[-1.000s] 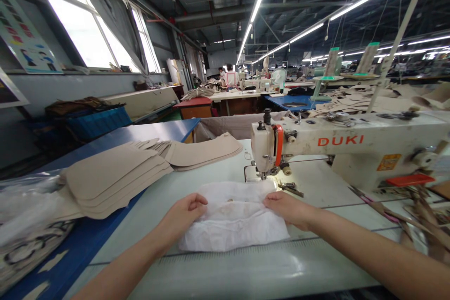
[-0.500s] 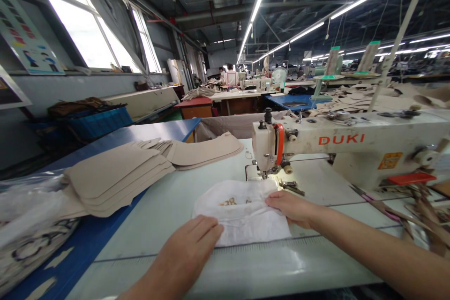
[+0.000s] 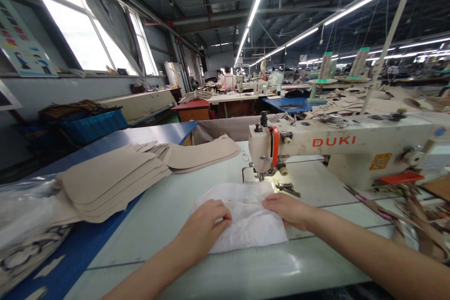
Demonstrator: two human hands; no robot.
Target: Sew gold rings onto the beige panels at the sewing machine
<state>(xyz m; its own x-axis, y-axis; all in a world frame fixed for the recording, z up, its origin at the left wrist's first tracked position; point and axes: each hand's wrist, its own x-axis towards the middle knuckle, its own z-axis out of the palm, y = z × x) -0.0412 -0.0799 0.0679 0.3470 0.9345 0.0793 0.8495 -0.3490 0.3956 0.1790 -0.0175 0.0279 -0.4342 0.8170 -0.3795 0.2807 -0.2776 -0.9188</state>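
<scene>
A white fabric piece lies flat on the machine table, its far edge close to the sewing machine's needle area. My right hand pinches its right side between thumb and fingers. On the left side, my left hand has curled fingers, with thumb and forefinger closed on the fabric near its middle. Only small dark specks show along the slit between the hands; whatever lies inside is mostly covered by the white layer.
The sewing machine stands at right, with scissors and fabric strips nearby. Stacked beige cut pieces and a clear plastic bag lie at left. A small metal attachment sits beside the needle plate.
My left hand has moved up and right from the fabric's lower left edge to its middle. The opening has closed over, and the gold-coloured metal bits seen before are now nearly hidden.
</scene>
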